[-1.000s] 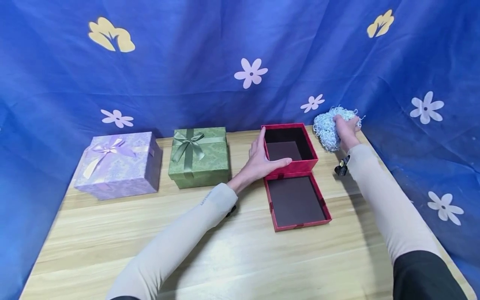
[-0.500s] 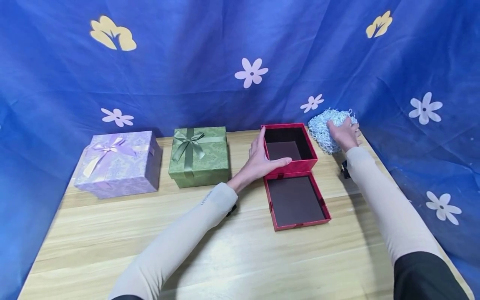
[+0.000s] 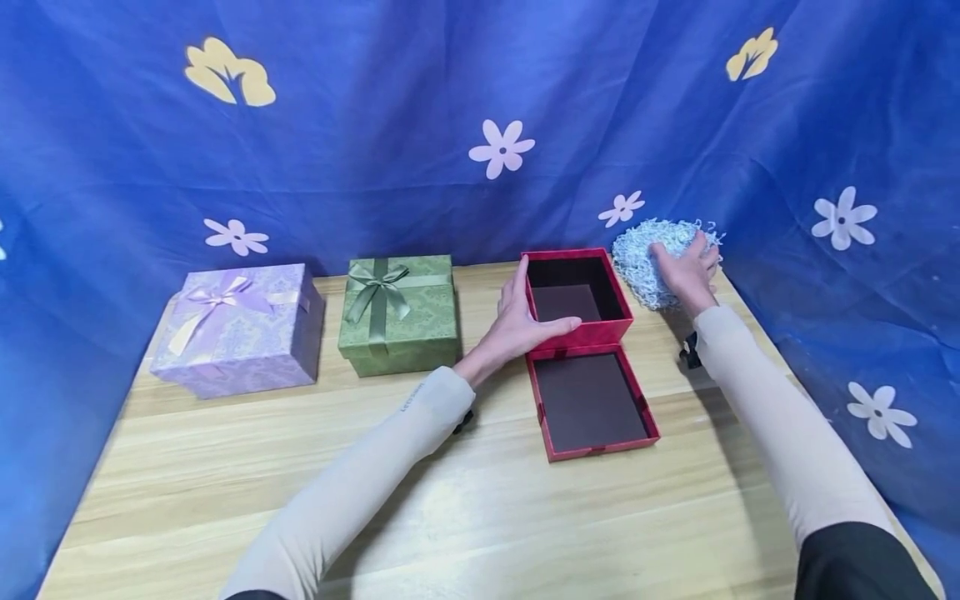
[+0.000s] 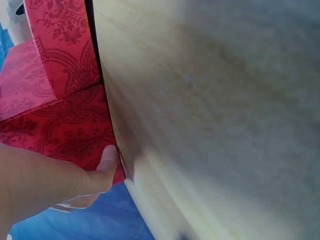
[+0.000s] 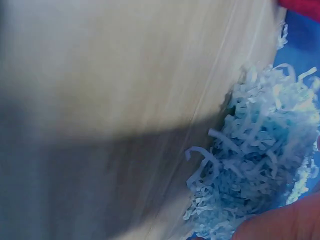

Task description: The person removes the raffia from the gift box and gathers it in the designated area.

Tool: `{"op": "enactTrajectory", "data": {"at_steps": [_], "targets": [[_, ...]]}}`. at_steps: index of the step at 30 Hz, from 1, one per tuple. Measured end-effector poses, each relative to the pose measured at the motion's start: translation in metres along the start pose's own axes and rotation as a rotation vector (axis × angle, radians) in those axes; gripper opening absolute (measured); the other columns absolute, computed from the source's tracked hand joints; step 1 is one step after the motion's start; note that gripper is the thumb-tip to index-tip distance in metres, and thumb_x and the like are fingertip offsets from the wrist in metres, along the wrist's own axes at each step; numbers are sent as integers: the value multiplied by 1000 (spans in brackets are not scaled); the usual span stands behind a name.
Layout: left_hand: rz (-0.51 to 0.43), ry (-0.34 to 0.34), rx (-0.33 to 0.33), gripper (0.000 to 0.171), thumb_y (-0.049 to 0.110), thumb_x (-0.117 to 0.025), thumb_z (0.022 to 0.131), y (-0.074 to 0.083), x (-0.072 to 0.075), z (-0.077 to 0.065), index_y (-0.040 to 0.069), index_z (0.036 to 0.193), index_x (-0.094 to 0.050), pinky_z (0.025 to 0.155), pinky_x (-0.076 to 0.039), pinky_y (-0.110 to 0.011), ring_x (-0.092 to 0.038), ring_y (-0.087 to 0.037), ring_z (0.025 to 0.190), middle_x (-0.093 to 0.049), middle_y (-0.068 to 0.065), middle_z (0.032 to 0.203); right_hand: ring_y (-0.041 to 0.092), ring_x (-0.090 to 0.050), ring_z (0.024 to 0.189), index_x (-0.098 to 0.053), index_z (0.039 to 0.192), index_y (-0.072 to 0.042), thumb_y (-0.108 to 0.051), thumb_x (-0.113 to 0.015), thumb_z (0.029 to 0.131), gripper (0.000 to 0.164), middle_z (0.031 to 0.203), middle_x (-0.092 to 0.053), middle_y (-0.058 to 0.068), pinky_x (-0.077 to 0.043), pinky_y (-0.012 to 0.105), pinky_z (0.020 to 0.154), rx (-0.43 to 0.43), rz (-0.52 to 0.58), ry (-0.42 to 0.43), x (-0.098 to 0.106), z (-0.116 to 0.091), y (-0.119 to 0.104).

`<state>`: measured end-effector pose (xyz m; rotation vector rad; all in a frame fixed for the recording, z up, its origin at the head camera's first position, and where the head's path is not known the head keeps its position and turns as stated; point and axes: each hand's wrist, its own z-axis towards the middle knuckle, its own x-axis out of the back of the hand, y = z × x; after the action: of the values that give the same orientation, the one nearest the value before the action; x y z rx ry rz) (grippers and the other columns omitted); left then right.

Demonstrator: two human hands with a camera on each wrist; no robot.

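At the far left of the table [image 3: 450, 517] sits the lilac box [image 3: 232, 329], lid on, a lilac bow [image 3: 220, 300] tied across its top. To its right, a little apart, is the green box [image 3: 412, 333], also lidded, with a green bow [image 3: 377, 289]. Behind everything hangs the blue curtain [image 3: 360, 158], printed with flowers.

Next comes the left hand [image 3: 520, 321], reaching in from a pale sleeve [image 3: 352, 483]. Its thumb and fingers are spread wide round the near left corner of the red box [image 3: 600, 333]: the thumb lies straight along the front wall, the fingers extend up the left side. In the left wrist view the thumb [image 4: 108, 159] touches the patterned red wall. The red box stands upright just to the right of the palm, uncovered, its dark inside showing. Directly in front of it lies its lid [image 3: 592, 404], inner side up.

Right of the red box, the pale blue shreds [image 3: 637, 258] form a loose heap near the table's back right corner. The right hand [image 3: 686, 268] rests on the heap's right side, thumb and forefinger parted. The right wrist view shows its thumb [image 5: 287, 220] against the shreds; the other fingertips are mostly hidden, so I cannot tell whether they grasp any. Most of the heap lies beyond and to the left of this hand.
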<state>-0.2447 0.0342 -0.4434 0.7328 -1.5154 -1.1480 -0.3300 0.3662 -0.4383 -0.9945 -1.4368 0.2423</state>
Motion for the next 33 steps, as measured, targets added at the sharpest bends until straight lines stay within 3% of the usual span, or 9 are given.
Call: {"op": "enactTrajectory", "data": {"at_steps": [3,8,11,22,26,30,33], "targets": [[-3,1,-11,136,53,-93,80,0,1,-2,34,177,1,125,-28,-64,-14,-28,163,-12,-6,180,46,14,162,14,174,-20,-70,-53,100,112,176,26,21,-4,75,125,42,59,37,2,-8,2],[-23,22,-18,135,51,-94,80,1,4,-7,29,177,-2,125,-28,-64,-15,-28,163,-14,-6,180,37,-6,164,-2,176,-16,-57,-59,103,102,178,7,18,-14,54,131,125,183,89,4,-26,0],[-39,33,-19,134,50,-94,81,3,6,-10,30,177,-3,125,-27,-65,-14,-28,163,-14,-5,180,34,-18,162,-10,175,-15,-52,-61,104,95,177,-4,17,-18,47,130,165,251,101,5,-40,-1],[-48,71,20,130,56,-91,82,14,16,-17,39,176,-2,125,-23,-69,-10,-29,164,-13,1,181,37,-30,155,-26,172,-15,-52,-60,105,84,173,-22,17,-29,51,125,259,315,96,15,-82,-1],[-66,79,32,126,58,-90,83,15,20,-20,43,175,-6,124,-22,-71,-9,-28,165,-13,1,180,35,-35,153,-27,172,-17,-44,-57,109,75,172,-26,18,-35,56,122,246,466,29,18,-93,-3],[-73,81,-2,120,56,-89,85,18,26,-24,37,176,-13,123,-27,-68,-16,-27,162,-20,-4,178,37,-35,155,-29,172,-20,-36,-52,111,67,166,-35,19,-36,61,122,222,665,-59,21,-105,-5],[-94,82,-36,116,53,-88,87,23,31,-27,30,176,-17,123,-31,-65,-23,-26,160,-24,-7,176,42,-34,156,-32,171,-20,-32,-50,112,63,162,-37,19,-36,61,123,238,743,-100,21,-114,-6]]}}
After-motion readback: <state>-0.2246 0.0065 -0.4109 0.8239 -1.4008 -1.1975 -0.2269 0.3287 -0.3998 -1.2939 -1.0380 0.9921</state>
